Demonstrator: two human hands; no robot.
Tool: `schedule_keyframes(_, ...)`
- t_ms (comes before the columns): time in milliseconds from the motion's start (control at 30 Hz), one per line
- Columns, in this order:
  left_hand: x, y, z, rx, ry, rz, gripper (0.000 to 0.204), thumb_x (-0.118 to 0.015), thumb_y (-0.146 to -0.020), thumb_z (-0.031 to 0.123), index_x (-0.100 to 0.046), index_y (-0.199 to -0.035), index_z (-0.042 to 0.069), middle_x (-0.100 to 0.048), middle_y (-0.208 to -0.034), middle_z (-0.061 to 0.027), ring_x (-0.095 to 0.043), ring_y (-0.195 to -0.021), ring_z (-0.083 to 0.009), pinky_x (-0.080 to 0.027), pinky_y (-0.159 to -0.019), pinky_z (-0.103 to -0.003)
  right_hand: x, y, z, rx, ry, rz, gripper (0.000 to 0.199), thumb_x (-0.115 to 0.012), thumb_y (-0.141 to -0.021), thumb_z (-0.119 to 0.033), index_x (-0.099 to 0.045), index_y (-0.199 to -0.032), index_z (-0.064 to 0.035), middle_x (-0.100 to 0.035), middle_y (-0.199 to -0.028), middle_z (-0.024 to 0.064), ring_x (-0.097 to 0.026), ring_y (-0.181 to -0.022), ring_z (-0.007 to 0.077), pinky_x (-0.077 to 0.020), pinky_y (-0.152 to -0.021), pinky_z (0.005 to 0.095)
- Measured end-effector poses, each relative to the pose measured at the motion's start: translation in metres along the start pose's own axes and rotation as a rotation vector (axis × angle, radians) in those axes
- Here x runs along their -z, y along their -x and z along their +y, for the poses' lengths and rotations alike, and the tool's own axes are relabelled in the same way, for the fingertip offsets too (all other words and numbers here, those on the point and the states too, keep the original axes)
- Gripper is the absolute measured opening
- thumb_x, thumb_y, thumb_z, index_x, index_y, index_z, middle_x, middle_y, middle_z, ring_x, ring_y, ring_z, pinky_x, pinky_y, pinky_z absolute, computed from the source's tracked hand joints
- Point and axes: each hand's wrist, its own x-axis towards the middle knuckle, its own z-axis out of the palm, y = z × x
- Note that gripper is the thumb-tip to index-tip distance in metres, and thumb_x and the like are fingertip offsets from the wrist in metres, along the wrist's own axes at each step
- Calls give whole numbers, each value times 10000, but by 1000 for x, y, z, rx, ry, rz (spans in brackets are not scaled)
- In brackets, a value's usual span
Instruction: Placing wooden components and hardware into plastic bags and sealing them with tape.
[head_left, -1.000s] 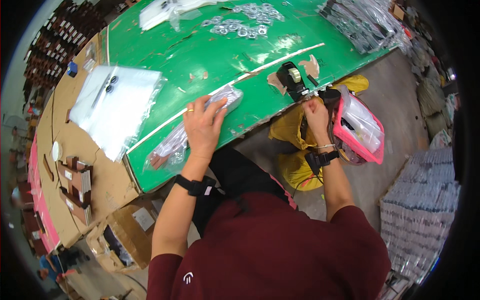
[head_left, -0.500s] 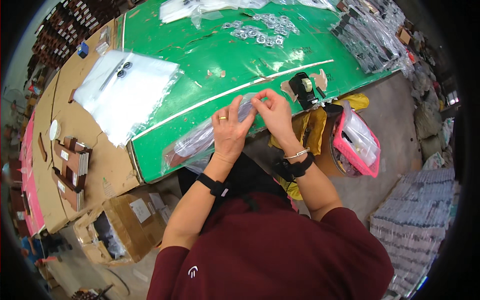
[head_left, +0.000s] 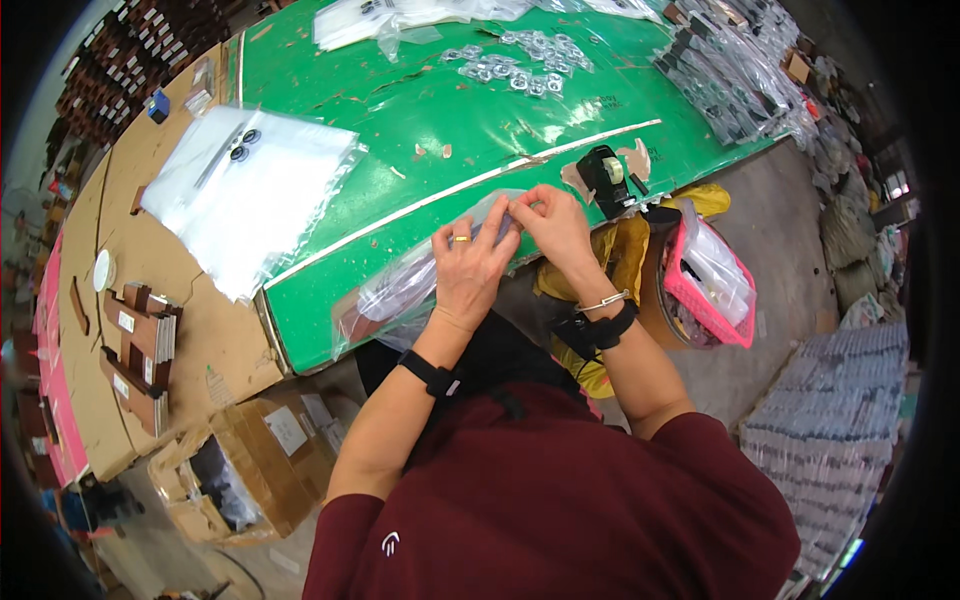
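A clear plastic bag point(head_left: 398, 284) with a flat brown piece inside lies slantwise along the near edge of the green tabletop. My left hand point(head_left: 472, 268) rests over the bag's right part, its fingers bent onto the film and a ring on one of them. At the bag's right end my right hand point(head_left: 556, 228) pinches thumb and index finger together at the film. The fingertips of both hands almost meet there. What lies between them is too small to make out. Just right of my right hand stands a black tape dispenser point(head_left: 604, 180) with a roll of tape.
Flat clear bags point(head_left: 255, 190) are stacked at left. Small bagged round parts point(head_left: 520, 68) lie farther back, near packed bundles point(head_left: 715, 85). Brown pieces point(head_left: 145, 350) sit on cardboard. Below the table edge are a pink basket point(head_left: 722, 318) and an open carton point(head_left: 262, 455).
My left hand's fingers have drawn closer together on the bag. My right hand keeps its pinch at the bag's end, barely shifted. The whole view has shifted slightly.
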Motion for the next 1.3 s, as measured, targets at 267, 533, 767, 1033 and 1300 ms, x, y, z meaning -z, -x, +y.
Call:
schedule_keyframes(267, 3, -14, -14, 78, 113, -103, 223, -692, -826, 185, -672, -1048, 188, -579, -1371, 51, -545, -952, -228, -405, -832, -387, 22, 13, -1, -189, -584, -224, 496, -796, -821, -246, -551, -1186, -16, -650, -828, 31, -571, -761, 89, -433, -659, 244)
schedule_keyframes(533, 7, -29, -31, 190, 303, -190, 252, -709, -840, 190, -658, -1086, 169, -660, -1266, 35, -565, -915, -247, -410, -810, -386, 6, 8, 14, -216, -753, -237, 327, -783, -849, -160, -535, -1027, -41, -633, -850, 20, -548, -790, 69, -414, -683, 220)
schedule_keyframes(767, 7, -36, -38, 295, 434, -230, 373, -739, -827, 204, -604, -1158, 98, -687, -1101, 11, -565, -898, -256, -412, -794, -411, -19, 7, 30, -158, -794, -143, 277, -771, -859, -135, -525, -960, -59, -619, -812, 5, -543, -755, 40, -405, -639, 199)
schedule_keyframes(1033, 5, -46, -53, 309, 474, -265, 325, -733, -837, 211, -595, -1099, 77, -697, -1166, -49, -582, -914, -309, -467, -806, -427, -40, -12, 32, 144, -435, 115, 351, -826, -805, -233, -531, -889, -60, -587, -695, 14, -558, -612, 114, -442, -557, 280)
schedule_keyframes(1300, -2, -43, -56, 402, 545, -328, 390, -736, -845, 260, -563, -1144, 80, -695, -1123, -123, -608, -1026, -343, -492, -859, -434, 19, -33, -2, 541, 284, 30, 758, -885, -664, -276, -487, -1275, -72, -639, -944, 74, -622, -868, 240, -494, -738, 374)
